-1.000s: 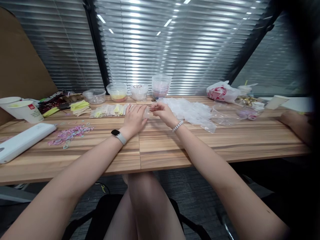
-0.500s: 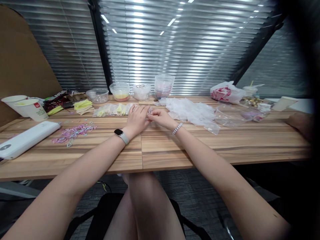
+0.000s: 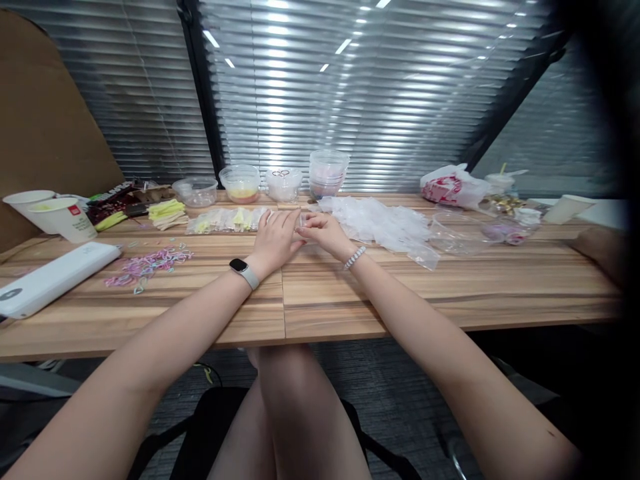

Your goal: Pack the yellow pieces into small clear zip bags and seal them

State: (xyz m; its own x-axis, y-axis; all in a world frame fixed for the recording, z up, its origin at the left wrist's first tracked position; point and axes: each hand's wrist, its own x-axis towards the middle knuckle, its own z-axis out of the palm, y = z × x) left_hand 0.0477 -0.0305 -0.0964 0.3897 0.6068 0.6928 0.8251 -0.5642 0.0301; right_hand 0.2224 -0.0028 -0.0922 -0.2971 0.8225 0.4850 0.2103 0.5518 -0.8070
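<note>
At the middle of the table, my left hand (image 3: 275,239) and my right hand (image 3: 324,233) meet fingertip to fingertip. Between them is a small clear plastic piece, mostly hidden by the fingers; it looks like a little bag. Both hands are closed around it in a pinch. Just left of my left hand lies a row of filled clear bags (image 3: 225,221) with pale and yellow contents. To the right of my right hand spreads a pile of flat clear bags (image 3: 383,223).
Clear tubs (image 3: 240,183) line the back by the blinds. Pink and purple clips (image 3: 147,265), a white device (image 3: 57,279), paper cups (image 3: 70,221) and yellow strips (image 3: 167,211) are at left. A knotted plastic bag (image 3: 453,185) and another person's hand (image 3: 600,247) are at right.
My right hand's fingers have shifted slightly and spread a little from their earlier pinch beside my left hand. My left hand has hardly moved.
</note>
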